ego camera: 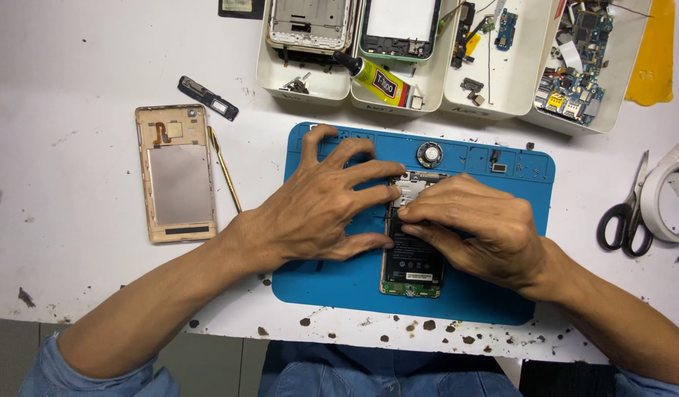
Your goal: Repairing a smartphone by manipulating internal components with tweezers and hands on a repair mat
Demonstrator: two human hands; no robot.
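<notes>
Left of the blue mat [339, 283] lies a gold back cover [175, 173]. On the mat, the left hand [321, 202] is spread flat beside the open phone [411, 257]. The right hand [475, 228] pinches something small on it; what it is stays hidden. The phone looks thin and breakable, so hold its edges.

opened phone [411, 257] face-down mid blue mat [339, 283], left hand [321, 206] splayed along its left edge, right hand [475, 231] pinching near its top; gold back cover [174, 173] near table's left edge, scissors [627, 217] at right edge
</notes>
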